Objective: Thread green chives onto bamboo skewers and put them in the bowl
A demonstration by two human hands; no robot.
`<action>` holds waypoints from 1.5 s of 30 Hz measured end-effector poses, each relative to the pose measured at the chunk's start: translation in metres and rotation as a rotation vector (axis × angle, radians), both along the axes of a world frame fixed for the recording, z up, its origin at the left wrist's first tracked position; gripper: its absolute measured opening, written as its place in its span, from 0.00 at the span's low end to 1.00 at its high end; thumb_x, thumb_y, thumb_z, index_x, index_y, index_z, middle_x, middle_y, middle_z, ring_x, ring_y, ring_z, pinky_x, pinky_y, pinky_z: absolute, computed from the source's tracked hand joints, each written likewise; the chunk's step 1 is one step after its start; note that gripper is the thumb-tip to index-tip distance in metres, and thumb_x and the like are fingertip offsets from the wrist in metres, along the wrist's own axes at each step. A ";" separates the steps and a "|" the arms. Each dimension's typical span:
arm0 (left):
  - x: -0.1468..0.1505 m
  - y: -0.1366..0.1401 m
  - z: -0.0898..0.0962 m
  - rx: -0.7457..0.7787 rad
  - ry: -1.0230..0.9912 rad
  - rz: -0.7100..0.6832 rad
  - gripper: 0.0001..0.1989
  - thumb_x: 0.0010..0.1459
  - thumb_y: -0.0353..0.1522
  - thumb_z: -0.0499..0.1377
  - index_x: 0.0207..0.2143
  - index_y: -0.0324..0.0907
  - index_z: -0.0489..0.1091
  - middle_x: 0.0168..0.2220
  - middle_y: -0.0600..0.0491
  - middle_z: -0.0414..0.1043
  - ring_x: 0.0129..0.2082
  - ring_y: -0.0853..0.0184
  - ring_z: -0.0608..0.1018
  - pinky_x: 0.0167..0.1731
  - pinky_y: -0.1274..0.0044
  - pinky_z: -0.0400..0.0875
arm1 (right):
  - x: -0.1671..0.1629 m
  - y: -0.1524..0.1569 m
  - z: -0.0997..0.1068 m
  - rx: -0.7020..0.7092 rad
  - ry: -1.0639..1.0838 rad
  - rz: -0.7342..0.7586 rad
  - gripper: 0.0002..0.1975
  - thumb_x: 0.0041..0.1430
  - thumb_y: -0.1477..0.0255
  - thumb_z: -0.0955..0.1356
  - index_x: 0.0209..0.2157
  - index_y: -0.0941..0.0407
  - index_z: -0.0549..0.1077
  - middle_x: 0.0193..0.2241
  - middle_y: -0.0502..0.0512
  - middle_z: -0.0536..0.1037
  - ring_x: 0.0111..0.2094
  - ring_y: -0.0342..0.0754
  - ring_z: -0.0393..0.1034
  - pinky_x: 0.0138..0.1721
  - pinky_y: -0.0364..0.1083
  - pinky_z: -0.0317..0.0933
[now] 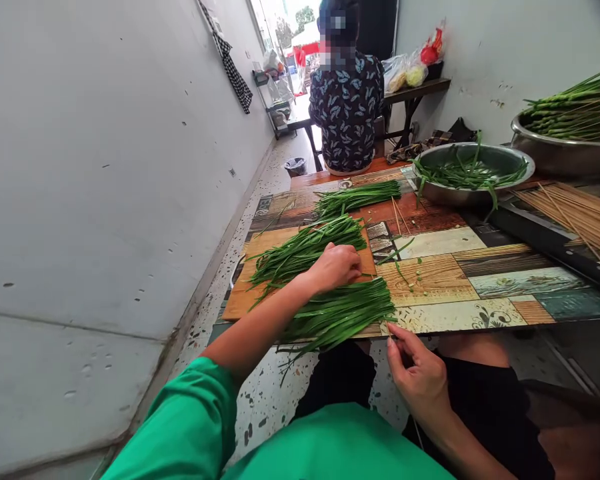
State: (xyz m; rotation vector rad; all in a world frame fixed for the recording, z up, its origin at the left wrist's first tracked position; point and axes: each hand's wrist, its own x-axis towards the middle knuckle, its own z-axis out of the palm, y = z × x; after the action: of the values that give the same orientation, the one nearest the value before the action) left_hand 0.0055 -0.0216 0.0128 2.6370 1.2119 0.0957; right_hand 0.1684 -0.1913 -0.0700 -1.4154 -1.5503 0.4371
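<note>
Greens (343,313) lie in a long pile at the front edge of the counter (433,273), with the thin tips poking out past the edge on the left. A middle pile (305,250) rests on a wooden board (237,303), and a back pile (360,198) sits farther away, just past the board. The left hand (336,265) is between the front pile and the middle pile, close to their right ends. Its grip is curled, but I cannot tell if it holds anything, because the back of the hand hides the fingers. The right hand (419,370) is low, by the front edge of the counter. Its grip is closed, with the thumb and a finger pinching a thin stick (390,329), and the tip is near the right end of the front pile. Two loose sticks (398,217) lie near the back pile. To the right are a shiny bowl (473,195) with green bits in it, a big bowl (570,150) with more greens on sticks, a bunch of sticks (580,207) and a knife (555,247) with a black handle. Past the counter, a person (347,113) in a leafy shirt sits facing away.
</note>
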 end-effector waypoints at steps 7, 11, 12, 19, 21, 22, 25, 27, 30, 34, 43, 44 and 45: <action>-0.005 -0.002 -0.004 -0.062 -0.198 0.141 0.08 0.55 0.31 0.55 0.33 0.41 0.75 0.30 0.54 0.76 0.32 0.67 0.75 0.38 0.76 0.62 | -0.002 0.005 0.003 -0.043 0.016 0.034 0.13 0.59 0.72 0.63 0.43 0.59 0.74 0.29 0.55 0.80 0.23 0.43 0.73 0.26 0.41 0.68; -0.004 -0.003 -0.006 -0.102 -0.220 0.138 0.10 0.55 0.31 0.55 0.34 0.42 0.77 0.32 0.54 0.78 0.34 0.68 0.76 0.39 0.77 0.64 | -0.003 0.008 0.005 -0.045 0.016 0.036 0.14 0.59 0.71 0.63 0.42 0.61 0.75 0.29 0.56 0.80 0.22 0.43 0.72 0.24 0.41 0.67; -0.004 -0.003 -0.007 -0.107 -0.227 0.151 0.10 0.55 0.31 0.56 0.33 0.42 0.77 0.32 0.54 0.78 0.34 0.68 0.76 0.38 0.77 0.64 | -0.003 0.008 0.005 -0.047 0.019 0.038 0.14 0.59 0.71 0.63 0.43 0.61 0.75 0.28 0.55 0.80 0.21 0.42 0.71 0.22 0.40 0.66; -0.002 -0.005 -0.006 -0.116 -0.252 0.252 0.11 0.53 0.32 0.56 0.33 0.40 0.78 0.27 0.55 0.78 0.25 0.71 0.73 0.32 0.80 0.64 | -0.003 0.008 0.001 -0.037 0.041 0.035 0.14 0.58 0.71 0.64 0.43 0.61 0.75 0.25 0.52 0.78 0.20 0.41 0.70 0.23 0.40 0.65; -0.002 -0.004 -0.005 -0.118 -0.244 0.228 0.11 0.53 0.32 0.56 0.34 0.39 0.78 0.27 0.55 0.78 0.26 0.71 0.73 0.33 0.79 0.65 | -0.003 0.009 0.000 -0.029 0.041 0.035 0.14 0.58 0.72 0.64 0.43 0.61 0.75 0.25 0.52 0.78 0.20 0.41 0.70 0.22 0.39 0.65; -0.003 -0.004 -0.005 -0.114 -0.239 0.212 0.11 0.53 0.32 0.56 0.34 0.40 0.78 0.28 0.55 0.78 0.26 0.71 0.74 0.34 0.79 0.65 | -0.003 0.009 0.000 -0.026 0.042 0.035 0.14 0.59 0.72 0.64 0.43 0.61 0.75 0.25 0.53 0.79 0.20 0.41 0.70 0.22 0.39 0.65; -0.004 -0.003 -0.004 -0.097 -0.223 0.173 0.11 0.54 0.31 0.56 0.34 0.41 0.78 0.33 0.55 0.79 0.31 0.69 0.76 0.38 0.78 0.65 | -0.003 0.009 0.000 -0.012 0.040 0.034 0.14 0.58 0.72 0.64 0.43 0.62 0.75 0.28 0.55 0.80 0.22 0.42 0.72 0.24 0.39 0.67; -0.004 -0.003 -0.005 -0.093 -0.214 0.161 0.10 0.55 0.31 0.56 0.34 0.41 0.78 0.33 0.55 0.79 0.33 0.69 0.76 0.39 0.77 0.65 | -0.002 0.009 0.000 0.003 0.035 0.031 0.13 0.58 0.72 0.64 0.42 0.62 0.75 0.30 0.56 0.80 0.24 0.43 0.74 0.27 0.39 0.68; -0.003 -0.002 -0.006 -0.082 -0.203 0.177 0.10 0.55 0.31 0.55 0.33 0.41 0.77 0.32 0.54 0.79 0.33 0.68 0.76 0.37 0.77 0.65 | -0.002 0.009 0.000 0.024 0.032 0.029 0.13 0.58 0.73 0.64 0.42 0.61 0.75 0.30 0.56 0.80 0.24 0.42 0.74 0.27 0.39 0.69; -0.002 -0.002 -0.005 -0.068 -0.190 0.196 0.10 0.55 0.31 0.55 0.32 0.41 0.77 0.32 0.53 0.78 0.33 0.67 0.76 0.36 0.77 0.65 | -0.002 0.010 0.001 0.037 0.023 0.032 0.13 0.58 0.73 0.63 0.42 0.62 0.75 0.28 0.56 0.80 0.21 0.41 0.72 0.22 0.39 0.66; -0.005 -0.002 -0.005 -0.088 -0.175 0.187 0.10 0.56 0.32 0.55 0.33 0.41 0.77 0.32 0.54 0.78 0.33 0.67 0.76 0.37 0.77 0.65 | -0.003 0.009 0.001 0.013 0.027 0.035 0.14 0.59 0.72 0.63 0.42 0.62 0.75 0.28 0.56 0.80 0.21 0.42 0.73 0.24 0.40 0.68; -0.005 -0.002 -0.005 -0.090 -0.175 0.186 0.10 0.56 0.32 0.55 0.33 0.41 0.77 0.32 0.54 0.78 0.32 0.67 0.76 0.36 0.77 0.65 | -0.003 0.009 0.001 0.010 0.030 0.035 0.14 0.59 0.72 0.63 0.42 0.62 0.75 0.29 0.56 0.80 0.23 0.43 0.73 0.25 0.40 0.69; -0.005 -0.002 -0.005 -0.089 -0.172 0.182 0.10 0.56 0.32 0.55 0.33 0.41 0.77 0.32 0.54 0.78 0.32 0.67 0.76 0.36 0.77 0.65 | -0.003 0.010 0.001 0.012 0.033 0.034 0.13 0.59 0.72 0.64 0.42 0.61 0.75 0.30 0.56 0.81 0.24 0.43 0.74 0.26 0.40 0.69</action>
State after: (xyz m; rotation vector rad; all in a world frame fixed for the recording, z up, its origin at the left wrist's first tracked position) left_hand 0.0007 -0.0238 0.0076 2.3835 1.3605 0.2869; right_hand 0.1652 -0.1817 -0.0695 -1.3679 -1.5502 0.4690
